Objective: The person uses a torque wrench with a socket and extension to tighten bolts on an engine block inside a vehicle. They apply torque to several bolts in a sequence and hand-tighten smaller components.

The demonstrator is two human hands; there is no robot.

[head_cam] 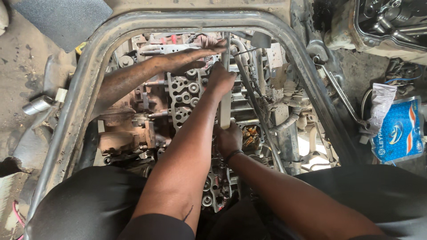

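Below the bent metal frame (93,58) that rings the opening, an oily engine block (182,100) with rows of round holes and bolt heads lies exposed. The person's left hand (221,79) reaches up the middle of the opening and is closed around the upper part of a long flat metal bar (225,104), fingers wrapped over it and pressed together. The right hand (229,140) grips the lower end of the same bar, fingers curled round it; a dark band sits at that wrist. The bar stands lengthwise over the engine, just right of the perforated grey plate. A third hand (189,58), belonging to another person, comes in from the left across the top of the engine; its fingers are extended flat and held together, resting on parts near the bar's upper end, with no grip visible. Rust-coloured fittings (120,133) sit on the engine's left side. Hoses and corrugated tubing (289,120) run down the right side, near the frame. Outside the frame to the right, a blue printed pouch (399,131) and a crumpled white wrapper (381,104) lie on the dirty floor. An open metal casing (391,24) holding greasy parts occupies the upper right corner.
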